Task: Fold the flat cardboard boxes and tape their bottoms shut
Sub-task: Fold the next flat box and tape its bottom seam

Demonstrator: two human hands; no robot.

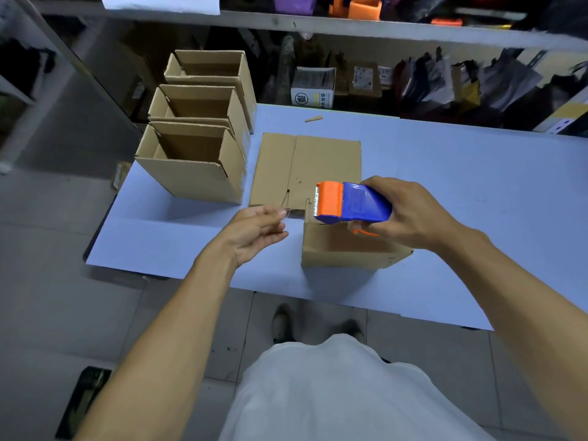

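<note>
My right hand grips a blue and orange tape dispenser above a folded cardboard box that stands bottom up near the table's front edge. My left hand pinches the end of the clear tape pulled out leftward from the dispenser's toothed edge. Behind the box a flat cardboard box lies on the table. Three folded boxes stand open side up in a row at the left: near, middle, far.
The pale blue table has bare surface to the right and at the front left. A small cardboard scrap lies near its back edge. Shelves packed with goods stand behind. My shoes are on the tiled floor below.
</note>
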